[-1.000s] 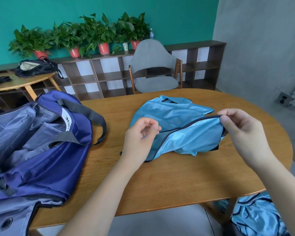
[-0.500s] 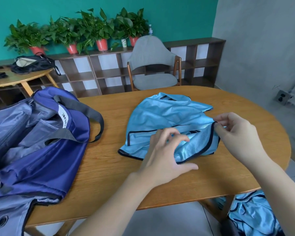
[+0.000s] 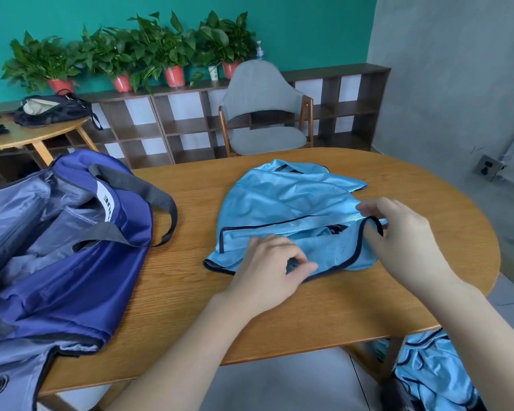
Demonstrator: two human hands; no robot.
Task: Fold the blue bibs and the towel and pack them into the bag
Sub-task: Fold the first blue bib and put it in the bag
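Both hands are working one blue bib (image 3: 291, 200) lying mid-tabletop (image 3: 309, 315). My left hand (image 3: 269, 272) is pinching its dark-trimmed near edge, while the right hand (image 3: 398, 235) is gripping the trim at the right end, probably to line up the edges for a fold. Waiting open at the left is the navy bag (image 3: 60, 262), its strap lying between it and the bib. More blue bibs (image 3: 431, 372) are lying below the tabletop's right edge. No towel is showing.

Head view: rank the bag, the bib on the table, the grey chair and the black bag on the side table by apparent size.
1. bag, though nearest the camera
2. bib
3. chair, farther off
4. black bag, farthest
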